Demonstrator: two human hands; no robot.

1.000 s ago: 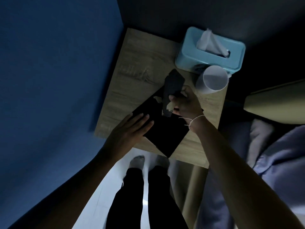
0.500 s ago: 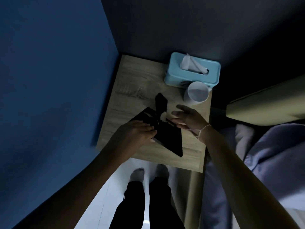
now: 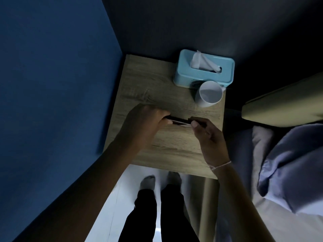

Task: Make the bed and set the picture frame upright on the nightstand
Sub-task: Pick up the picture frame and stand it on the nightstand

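Note:
The black picture frame (image 3: 180, 121) stands on its edge in the middle of the wooden nightstand (image 3: 167, 151); from above I see only its thin top edge and a sliver of the picture. My left hand (image 3: 145, 119) grips the frame's left end. My right hand (image 3: 208, 135) holds its right end with thumb and fingers. At the right lies the bed, with a grey-blue pillow (image 3: 293, 154) and pale sheet (image 3: 283, 217).
A light blue tissue box (image 3: 204, 69) and a white mug (image 3: 208, 93) stand at the nightstand's back right corner. A blue wall (image 3: 52, 84) runs along the left. The bed's headboard (image 3: 283, 109) is at right. My legs and feet are on the pale floor below.
The frame lay flat with its back stand being handled; both hands have now tipped it up onto its edge. The camera has moved back from the nightstand.

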